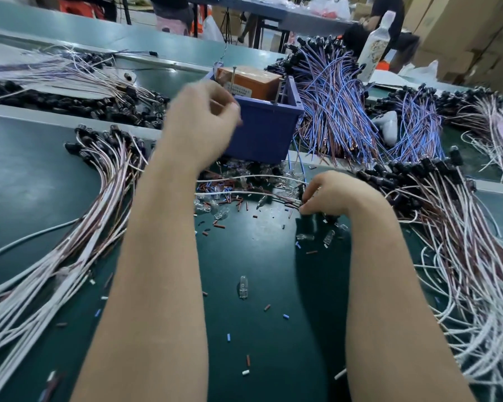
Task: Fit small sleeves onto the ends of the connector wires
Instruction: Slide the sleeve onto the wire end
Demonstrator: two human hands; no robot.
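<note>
Gripping the connector wires (244, 193) just in front of the blue bin (262, 134), the right hand (334, 192) lies knuckles-up on the green table (259, 271), fingers curled down and pinching the wires at their right end. The wires are thin white and dark-red leads that run leftward from that hand, roughly parallel to the bin's front wall. Under and around them lie the sleeves (233, 200): short red, blue and white tube pieces, thickest close to the bin and thinner farther in front of it.

The left hand (198, 120) is raised against the bin's left wall, blurred, with its wrist bent and its fingers curled toward the thumb. I cannot tell whether it holds anything.

Small clear bulbs (242, 287) lie among the sleeves. A white-and-red wire bundle (93, 198) fans out left of the bin, another (462, 227) lies to its right, and blue-and-brown wires (337, 111) are heaped just beside its right wall. An orange box (247, 79) sits inside the bin.
</note>
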